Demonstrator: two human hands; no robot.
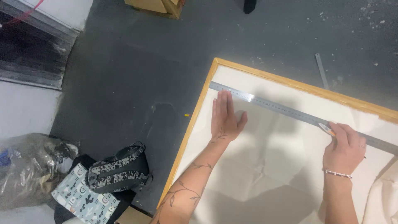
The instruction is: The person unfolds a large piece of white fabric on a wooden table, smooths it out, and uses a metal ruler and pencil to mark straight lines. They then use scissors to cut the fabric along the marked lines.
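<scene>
On a dark floor, a clear plastic bag [25, 166] stuffed with unclear contents lies far left beside a patterned backpack [118, 170]. The left hand [224, 118], fingers flat and open, pins a long steel ruler [290, 111] across a wood-framed white canvas [265, 166]; the right hand [344, 149] grips an orange pencil [326, 128] against the ruler's edge.

Bare arms: vine tattoo along left forearm [188, 182], beaded bracelet [338, 174] on right wrist.
</scene>
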